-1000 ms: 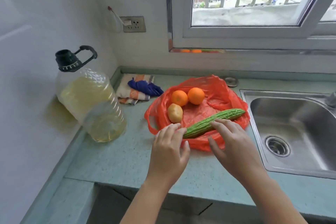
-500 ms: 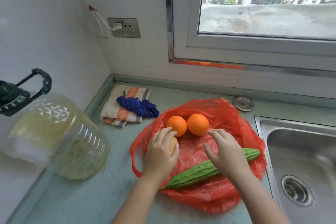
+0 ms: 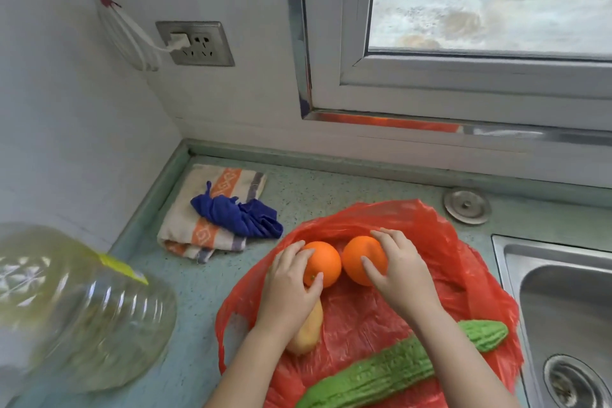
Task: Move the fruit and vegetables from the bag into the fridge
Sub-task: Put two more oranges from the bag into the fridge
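Observation:
A red plastic bag lies spread flat on the green counter. Two oranges sit side by side on it. My left hand curls around the left orange. My right hand wraps the right orange from its right side. Both oranges still rest on the bag. A yellowish potato lies partly hidden under my left wrist. A long green bitter gourd stretches diagonally across the bag's near side, beneath my right forearm. No fridge is in view.
A large clear oil jug stands at the near left. A folded striped towel with a blue cloth on it lies by the corner. A steel sink sits at the right, a round metal cap behind the bag.
Both hands moved forward from the bitter gourd and potato onto the two oranges. The camera came closer and tilted down over the bag.

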`<state>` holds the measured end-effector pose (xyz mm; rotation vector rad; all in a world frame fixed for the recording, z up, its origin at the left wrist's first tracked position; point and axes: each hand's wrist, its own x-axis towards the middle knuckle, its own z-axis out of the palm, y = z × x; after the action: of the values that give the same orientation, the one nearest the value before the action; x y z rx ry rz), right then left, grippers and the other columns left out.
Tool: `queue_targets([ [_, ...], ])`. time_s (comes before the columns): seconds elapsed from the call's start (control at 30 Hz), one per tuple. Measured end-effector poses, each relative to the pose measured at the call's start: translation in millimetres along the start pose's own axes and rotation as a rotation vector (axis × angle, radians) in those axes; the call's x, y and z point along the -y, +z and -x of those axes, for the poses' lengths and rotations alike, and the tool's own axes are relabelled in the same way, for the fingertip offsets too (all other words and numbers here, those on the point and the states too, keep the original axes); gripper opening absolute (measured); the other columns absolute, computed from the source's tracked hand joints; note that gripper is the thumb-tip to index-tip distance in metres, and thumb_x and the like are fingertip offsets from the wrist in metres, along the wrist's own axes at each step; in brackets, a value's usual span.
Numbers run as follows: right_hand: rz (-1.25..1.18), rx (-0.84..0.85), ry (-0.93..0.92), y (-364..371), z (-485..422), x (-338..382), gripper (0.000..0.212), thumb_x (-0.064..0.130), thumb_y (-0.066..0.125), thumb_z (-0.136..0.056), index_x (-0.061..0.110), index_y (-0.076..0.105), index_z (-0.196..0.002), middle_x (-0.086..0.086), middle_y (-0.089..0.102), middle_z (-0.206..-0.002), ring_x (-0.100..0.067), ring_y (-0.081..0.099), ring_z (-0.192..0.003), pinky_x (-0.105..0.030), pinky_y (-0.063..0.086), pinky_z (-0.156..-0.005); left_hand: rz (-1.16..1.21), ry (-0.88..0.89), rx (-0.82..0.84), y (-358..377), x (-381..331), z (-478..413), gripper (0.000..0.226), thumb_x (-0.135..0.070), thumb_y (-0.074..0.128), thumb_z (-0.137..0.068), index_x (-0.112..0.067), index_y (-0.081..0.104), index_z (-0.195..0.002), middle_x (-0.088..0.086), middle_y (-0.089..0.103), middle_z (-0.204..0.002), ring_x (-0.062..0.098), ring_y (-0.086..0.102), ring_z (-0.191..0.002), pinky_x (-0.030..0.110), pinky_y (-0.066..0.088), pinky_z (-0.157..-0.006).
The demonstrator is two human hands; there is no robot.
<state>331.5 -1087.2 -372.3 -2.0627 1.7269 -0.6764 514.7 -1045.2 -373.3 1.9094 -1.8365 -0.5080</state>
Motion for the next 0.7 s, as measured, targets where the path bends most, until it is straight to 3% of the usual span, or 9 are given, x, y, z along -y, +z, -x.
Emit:
queue_targets([
  [0.37,-0.127,0.094,0.092,19,-10,-8,0.048,0.032,0.066,-0.079,0.014,0.053,-0.122,-0.004,0.054,-0.119,-0.025,0.048,-0.114,-0.034,0.038,-0.094,-0.019,0.048,0.080,11,3,-18,0.054,-0.034,0.058,-0.087,-0.024,0.039,-0.137,-0.008,0.031,-0.146,0.009,0.023,-0.134,0.026,0.021,-0.110],
  [0.7,-0.240,0.148,0.092,5,14,-25,0.066,0.030,0.074,-0.073,0.013,0.045,-0.129,0.002,0.046,-0.119,-0.009,0.044,-0.112,-0.009,0.024,-0.090,0.000,0.009,0.214,24,-1,-27,0.073,-0.034,0.067,-0.080,-0.026,0.028,-0.141,0.000,0.023,-0.146,0.016,0.020,-0.135,0.027,0.021,-0.108],
])
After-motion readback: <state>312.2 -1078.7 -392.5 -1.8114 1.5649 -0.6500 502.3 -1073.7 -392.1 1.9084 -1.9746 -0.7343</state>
